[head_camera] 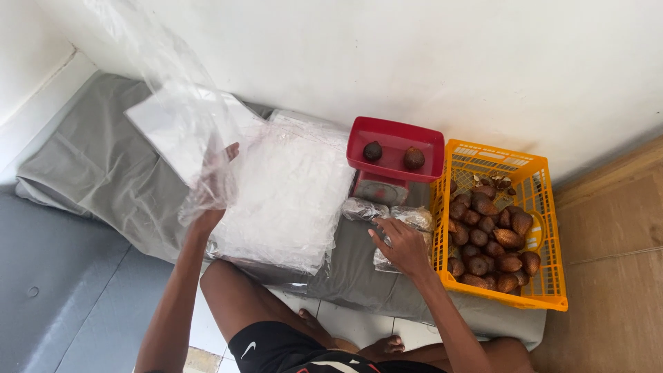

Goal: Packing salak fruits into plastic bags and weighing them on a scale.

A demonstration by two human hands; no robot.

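My left hand (215,185) is raised and grips a clear plastic bag (185,124) that hangs open above a stack of clear plastic bags (286,200) on a grey cloth. My right hand (402,245) rests flat, fingers spread, on filled bags of brown fruit (414,220) lying in front of a red scale (394,155). Two brown scaly fruits (373,150) sit in the scale's red tray. An orange plastic crate (539,207) at the right holds several of the same brown fruits (494,245).
The grey cloth (90,166) covers a low pad against a white wall (414,55). Wooden floor (608,262) lies to the right of the crate. My bare legs and feet (324,331) are at the bottom, on white tiles.
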